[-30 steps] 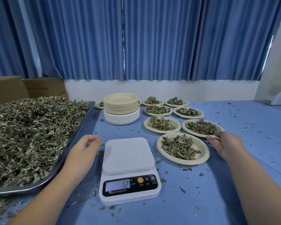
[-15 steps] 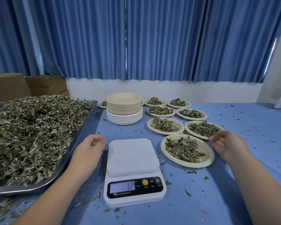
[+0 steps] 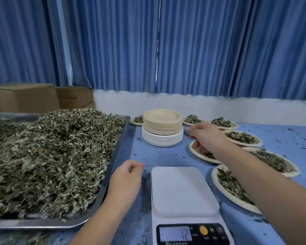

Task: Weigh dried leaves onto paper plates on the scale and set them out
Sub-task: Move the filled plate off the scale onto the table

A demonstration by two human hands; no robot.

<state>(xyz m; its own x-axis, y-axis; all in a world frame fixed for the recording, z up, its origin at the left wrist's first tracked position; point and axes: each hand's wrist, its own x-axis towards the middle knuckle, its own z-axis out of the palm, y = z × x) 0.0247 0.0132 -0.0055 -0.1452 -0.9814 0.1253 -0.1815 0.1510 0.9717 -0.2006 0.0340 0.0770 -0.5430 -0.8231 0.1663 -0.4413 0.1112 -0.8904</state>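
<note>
Your right hand (image 3: 206,137) has swung over to the plate stack (image 3: 162,129), fingers loose and empty, left hand (image 3: 128,179) curled beside the scale (image 3: 183,191), grip unclear.

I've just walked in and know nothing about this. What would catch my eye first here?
The big heap of dried leaves filling the metal tray on the left dominates. In front sits a white scale with a bare platform, reading 12; behind it a tall stack of paper plates, and leaf-filled plates spread out on the right.
</note>
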